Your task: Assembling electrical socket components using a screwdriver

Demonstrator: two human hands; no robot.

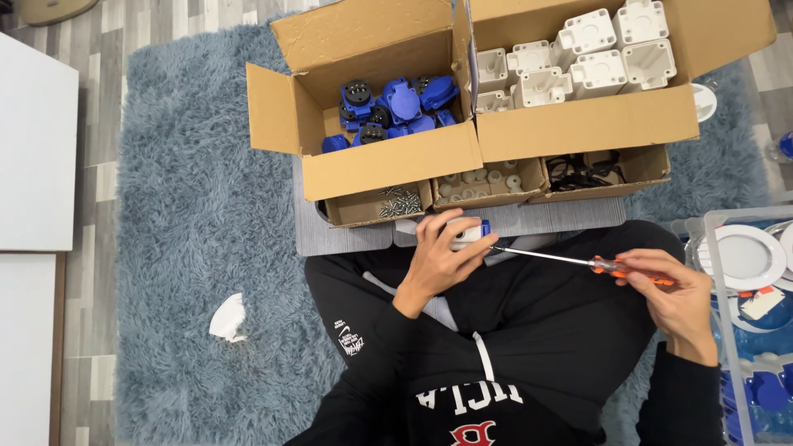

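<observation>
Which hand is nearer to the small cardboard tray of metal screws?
Left. The left hand is just below the tray of screws; the right hand is far off, beside the lap.

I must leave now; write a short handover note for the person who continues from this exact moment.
Left hand: grips a small white and blue part over the lap.
Right hand: holds an orange-handled screwdriver, its tip at the part.
Supplies: blue parts box, white housings box, screws tray in front.
Done: part picked up, driver placed.
Left: whether the screw is tight cannot be seen; check it.
</observation>
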